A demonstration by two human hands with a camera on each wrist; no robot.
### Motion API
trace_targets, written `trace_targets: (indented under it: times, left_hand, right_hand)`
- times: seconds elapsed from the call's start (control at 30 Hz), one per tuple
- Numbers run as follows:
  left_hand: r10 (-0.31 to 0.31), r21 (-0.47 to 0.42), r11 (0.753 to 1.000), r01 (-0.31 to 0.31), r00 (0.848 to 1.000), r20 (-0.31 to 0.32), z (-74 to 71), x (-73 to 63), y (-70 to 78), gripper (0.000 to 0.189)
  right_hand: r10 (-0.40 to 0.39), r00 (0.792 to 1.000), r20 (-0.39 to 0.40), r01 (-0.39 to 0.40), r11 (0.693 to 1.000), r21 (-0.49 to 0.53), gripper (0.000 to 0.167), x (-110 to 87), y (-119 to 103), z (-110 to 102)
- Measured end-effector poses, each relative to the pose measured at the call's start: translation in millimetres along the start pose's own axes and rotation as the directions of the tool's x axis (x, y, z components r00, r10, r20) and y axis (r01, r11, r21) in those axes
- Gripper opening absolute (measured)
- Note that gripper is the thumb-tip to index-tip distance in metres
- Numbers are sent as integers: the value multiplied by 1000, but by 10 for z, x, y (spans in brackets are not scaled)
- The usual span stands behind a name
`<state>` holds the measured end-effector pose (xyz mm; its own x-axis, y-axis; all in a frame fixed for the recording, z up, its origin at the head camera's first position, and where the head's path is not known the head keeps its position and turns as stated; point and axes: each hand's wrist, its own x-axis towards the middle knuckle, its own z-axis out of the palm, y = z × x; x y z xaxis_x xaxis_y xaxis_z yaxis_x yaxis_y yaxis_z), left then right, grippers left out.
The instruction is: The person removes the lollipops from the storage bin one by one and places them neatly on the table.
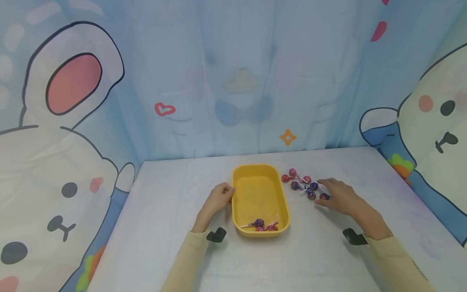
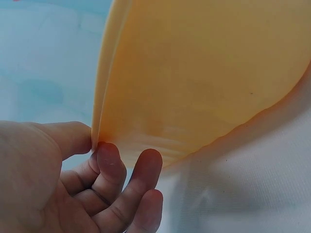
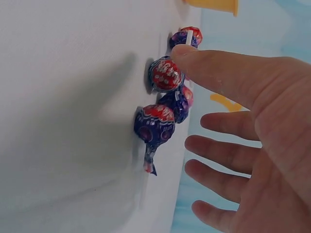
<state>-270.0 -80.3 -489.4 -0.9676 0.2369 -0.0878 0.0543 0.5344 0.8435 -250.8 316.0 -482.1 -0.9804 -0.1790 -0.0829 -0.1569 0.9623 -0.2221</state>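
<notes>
My left hand (image 1: 218, 199) pinches the left rim of a yellow tray (image 1: 255, 190) between thumb and fingers; the left wrist view shows the thumb (image 2: 73, 138) outside the rim. Inside the tray's near end lie a purple-wrapped lollipop (image 1: 258, 222) and red-pink lollipops (image 1: 271, 227). My right hand (image 1: 339, 197) hovers over the right edge of a loose group of lollipops, fingers spread and slightly bent, holding nothing. Between its thumb and fingers is a purple-and-red lollipop (image 3: 154, 125) lying on the table. Beside that one are more purple lollipops (image 1: 311, 195).
Farther back in the group, red and pink lollipops (image 1: 292, 172) lie right of the tray's far end. A white cloth covers the table (image 1: 171, 202). Behind it hangs a blue curtain (image 1: 237, 81) printed with cartoon animals.
</notes>
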Motion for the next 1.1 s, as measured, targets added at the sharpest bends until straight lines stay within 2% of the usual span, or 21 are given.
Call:
trace_targets:
  times: [0.23,0.4,0.73,0.97,1.1]
  left_hand:
    - [6,6,1000,-6,1000,-2,-8,4,-2,26]
    - [0,0,1000,0,1000,-1,-10,16,-13,24]
    - [-2,5,1000,2,1000,0,-8,27,-22,25]
    - [1,-1,1000,-1,1000,9,-2,30,-35,26]
    - [-1,-1,1000,1,1000,9,-6,21,-27,27]
  right_hand:
    - [-2,1000,4,2,1000,30,81,37,-96,-28]
    - [-31,1000,0,30,998,53,78,57,-187,-86]
    - [-49,999,-4,49,994,98,74,82,-532,-229]
    - [-134,991,-23,136,984,117,74,43,-790,-319]
    - [-194,980,-45,198,974,107,66,32,-936,-349]
